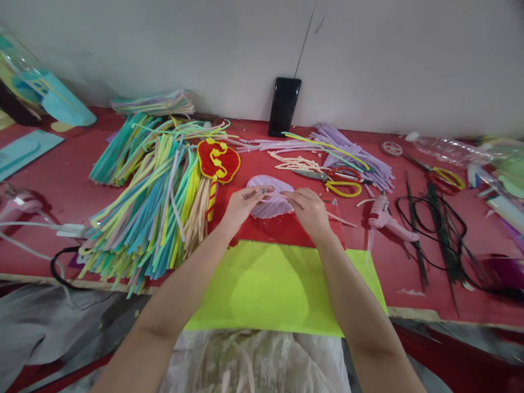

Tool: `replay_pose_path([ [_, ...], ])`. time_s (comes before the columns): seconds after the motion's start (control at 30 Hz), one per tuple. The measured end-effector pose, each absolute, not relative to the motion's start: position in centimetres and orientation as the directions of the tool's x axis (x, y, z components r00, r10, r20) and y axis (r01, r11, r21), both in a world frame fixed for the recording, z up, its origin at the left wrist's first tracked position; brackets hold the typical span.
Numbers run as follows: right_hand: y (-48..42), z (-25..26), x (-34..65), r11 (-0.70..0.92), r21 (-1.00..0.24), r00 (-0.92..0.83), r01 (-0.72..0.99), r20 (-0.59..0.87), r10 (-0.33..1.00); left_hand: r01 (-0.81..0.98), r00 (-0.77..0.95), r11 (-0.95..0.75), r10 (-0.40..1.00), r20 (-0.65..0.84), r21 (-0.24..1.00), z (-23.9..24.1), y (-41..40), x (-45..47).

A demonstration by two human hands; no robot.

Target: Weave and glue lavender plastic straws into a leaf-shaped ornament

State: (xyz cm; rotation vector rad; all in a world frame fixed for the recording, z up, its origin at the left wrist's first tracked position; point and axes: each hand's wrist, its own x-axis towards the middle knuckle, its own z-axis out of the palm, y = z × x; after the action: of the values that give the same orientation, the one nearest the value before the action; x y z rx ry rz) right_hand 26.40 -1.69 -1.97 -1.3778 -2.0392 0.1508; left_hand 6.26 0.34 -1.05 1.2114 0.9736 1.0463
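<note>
Pinching a lilac strip (277,195), left grip (243,205) and right grip (309,208) closed, over a lilac oval (271,209)

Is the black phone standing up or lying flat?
The phone is standing up: its short bottom edge rests on the red table, and its dark front rises against the pale wall.

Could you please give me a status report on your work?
Left grip, right grip: both pinching lilac strands. Lilac oval beneath, partly hidden. Scissors beyond right grip, not touching.
</note>
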Motion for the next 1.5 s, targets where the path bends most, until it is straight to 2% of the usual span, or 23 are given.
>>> replay_pose_path([
  [0.1, -1.3, -2.3, 28.2, 0.304, -0.471, -0.072, 0.828, 0.448, 0.891, 0.234, 0.108, -0.097, 0.992, 0.073, 0.967, -1.2, 0.9, 5.3],
  [0.2, -0.9, -2.7, 29.9, 0.157, -0.515, 0.079, 0.842, 0.407, 0.910, 0.573, 0.010, -0.181, 0.977, 0.214, 0.800, -1.7, 1.4, 4.5],
  [0.27, -0.7, -3.0, 30.9, 0.120, -0.537, 0.094, 0.835, 0.354, 0.930, 0.700, 0.004, -0.182, 0.968, 0.251, 0.691, -2.0, 1.5, 4.3],
  [0.37, -0.4, -3.3, 32.1, 0.106, -0.505, 0.040, 0.857, 0.268, 0.963, 0.778, 0.047, -0.195, 0.966, 0.254, 0.598, -2.5, 1.5, 4.4],
  [0.47, -0.2, -3.3, 32.7, 0.149, -0.469, -0.041, 0.870, 0.232, 0.972, 0.782, 0.069, -0.209, 0.966, 0.251, 0.587, -2.8, 1.6, 4.6],
  [0.57, -0.1, -3.3, 32.8, 0.187, -0.489, -0.079, 0.852, 0.234, 0.969, 0.725, 0.092, -0.230, 0.966, 0.240, 0.649, -2.9, 1.9, 4.6],
  [0.77, -0.1, -3.2, 32.3, 0.141, -0.466, -0.054, 0.874, 0.196, 0.979, 0.538, 0.027, -0.181, 0.980, 0.198, 0.823, -3.0, 2.3, 4.3],
  [0.97, 0.5, -3.8, 31.7, 0.094, -0.367, -0.012, 0.925, 0.220, 0.976, 0.480, -0.003, -0.174, 0.980, 0.200, 0.860, -2.9, 2.3, 4.3],
  [1.13, 1.2, -4.2, 30.9, 0.055, -0.314, 0.040, 0.948, 0.289, 0.957, 0.521, 0.021, -0.191, 0.977, 0.212, 0.832, -3.0, 2.3, 4.4],
  [1.23, 1.0, -3.7, 30.3, 0.071, -0.319, 0.047, 0.945, 0.350, 0.936, 0.625, 0.031, -0.243, 0.957, 0.288, 0.742, -3.3, 2.3, 4.3],
  [1.37, 0.0, -2.3, 29.6, 0.165, -0.351, -0.024, 0.922, 0.372, 0.928, 0.673, 0.087, -0.376, 0.896, 0.436, 0.637, -3.0, 1.8, 4.4],
  [1.5, -1.5, -1.0, 29.3, 0.315, -0.372, -0.144, 0.873, 0.421, 0.896, 0.620, 0.188, -0.466, 0.869, 0.457, 0.632, -1.3, 0.9, 4.9],
])
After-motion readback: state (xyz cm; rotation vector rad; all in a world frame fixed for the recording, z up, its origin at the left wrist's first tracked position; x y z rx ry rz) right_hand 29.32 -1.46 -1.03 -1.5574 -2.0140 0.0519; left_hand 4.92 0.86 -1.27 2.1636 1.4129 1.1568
